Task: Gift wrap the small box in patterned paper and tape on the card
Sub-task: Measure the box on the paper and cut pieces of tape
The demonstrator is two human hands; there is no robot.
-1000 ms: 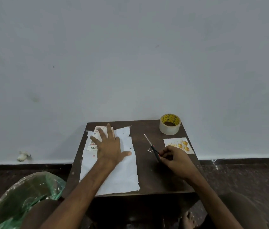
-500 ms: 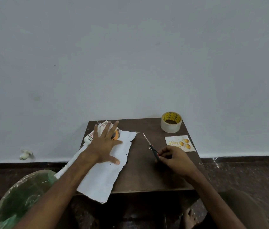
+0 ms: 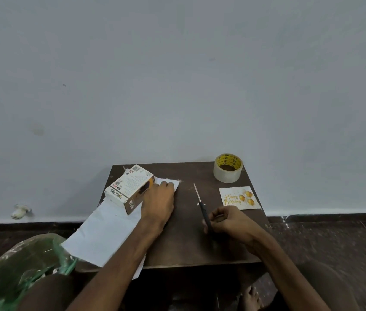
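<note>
1. The box (image 3: 130,189) lies unwrapped on our paper (image 3: 101,234), ten o'clock on the tabletop (image 3: 188,243).
2. Our left hand (image 3: 158,203) rests against it, grip unclear; right hand (image 3: 229,223) clasps scissors (image 3: 202,205).
3. Card (image 3: 239,197) waits untaped at two o'clock.

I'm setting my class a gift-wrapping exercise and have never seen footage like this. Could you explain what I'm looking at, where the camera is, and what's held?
No machine here: a person's two bare hands, filmed by one camera worn on the head, looking down. On the small brown table lie a box on a sheet of paper, white side up, a tape roll and a birthday card. The right hand holds scissors; the left hand rests on the paper beside the box.
</note>
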